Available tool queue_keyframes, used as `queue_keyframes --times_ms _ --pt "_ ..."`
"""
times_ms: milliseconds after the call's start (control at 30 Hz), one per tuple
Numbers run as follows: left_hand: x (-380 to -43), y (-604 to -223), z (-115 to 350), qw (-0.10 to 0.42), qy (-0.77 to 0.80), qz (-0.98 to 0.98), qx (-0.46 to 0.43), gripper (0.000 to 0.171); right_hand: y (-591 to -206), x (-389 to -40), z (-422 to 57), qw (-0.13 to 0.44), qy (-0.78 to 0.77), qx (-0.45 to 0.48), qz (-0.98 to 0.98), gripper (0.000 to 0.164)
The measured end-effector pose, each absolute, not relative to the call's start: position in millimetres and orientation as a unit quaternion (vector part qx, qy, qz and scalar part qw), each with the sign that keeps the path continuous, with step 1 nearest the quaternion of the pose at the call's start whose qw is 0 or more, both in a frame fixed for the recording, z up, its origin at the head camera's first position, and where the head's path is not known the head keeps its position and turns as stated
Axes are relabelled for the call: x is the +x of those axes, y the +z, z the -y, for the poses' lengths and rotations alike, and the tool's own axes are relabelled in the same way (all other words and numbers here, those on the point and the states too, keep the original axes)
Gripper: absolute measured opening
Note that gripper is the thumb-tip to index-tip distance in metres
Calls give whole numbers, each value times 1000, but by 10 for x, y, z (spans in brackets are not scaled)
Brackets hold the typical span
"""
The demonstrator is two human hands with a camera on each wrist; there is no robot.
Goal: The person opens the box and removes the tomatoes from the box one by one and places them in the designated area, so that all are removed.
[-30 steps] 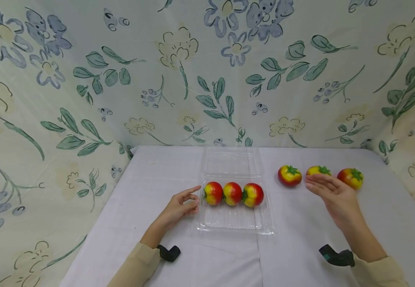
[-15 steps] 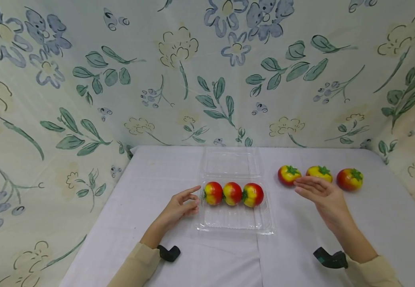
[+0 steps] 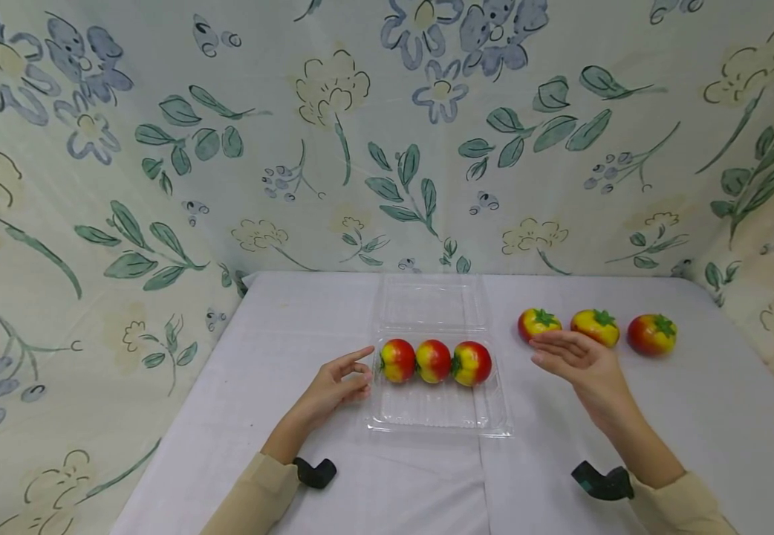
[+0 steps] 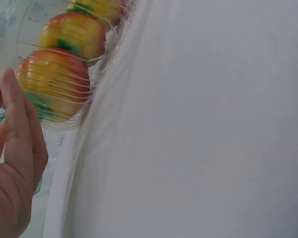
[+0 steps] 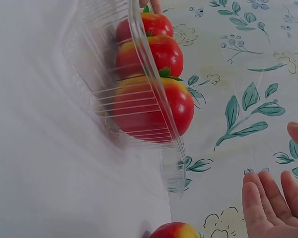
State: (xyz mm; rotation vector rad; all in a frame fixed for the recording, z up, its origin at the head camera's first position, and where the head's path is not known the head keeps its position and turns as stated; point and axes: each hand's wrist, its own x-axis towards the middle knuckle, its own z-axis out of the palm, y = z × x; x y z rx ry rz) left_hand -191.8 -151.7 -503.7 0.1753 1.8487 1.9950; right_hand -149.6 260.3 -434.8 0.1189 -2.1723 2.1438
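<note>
A clear plastic clamshell box (image 3: 427,409) lies with its lid folded back. Inside sits a row of red-and-yellow tomato-like fruits with green leafy caps: a left one (image 3: 397,361), a middle one (image 3: 434,361) and a right one (image 3: 472,364). My left hand (image 3: 333,386) is at the box's left edge, fingertips right at the rim, fingers relaxed. In the left wrist view, the index finger of this hand (image 4: 20,148) overlaps the box wall. My right hand (image 3: 584,368) is held right of the box, fingers extended, holding nothing. It partly overlaps a loose fruit (image 3: 538,322) in the head view.
Two more loose fruits, a middle one (image 3: 596,327) and a far right one (image 3: 652,335), stand in line at the back right. The box lid (image 3: 432,303) lies flat behind the box. A white cloth (image 3: 394,490) covers the table. Flowered fabric (image 3: 387,223) hangs behind it.
My right hand has moved left, from before the middle and right loose fruits toward the box, uncovering the middle one. The left hand, the box and all the fruits have stayed in place.
</note>
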Motion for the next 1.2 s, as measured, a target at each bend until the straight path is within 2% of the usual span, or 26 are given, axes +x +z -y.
queue_keyframes --times_ms 433,800,1200 --pt "-1917 -5032 1523 209 718 -661 61 58 -4406 -1567 -2415 52 633 45 771 49" --pt "-1923 -5033 1524 211 716 -662 63 58 -4478 -1633 -2274 34 594 36 803 50" --pt "-1921 -5045 1529 211 719 -659 68 57 -4566 -1725 -2190 41 577 88 811 50"
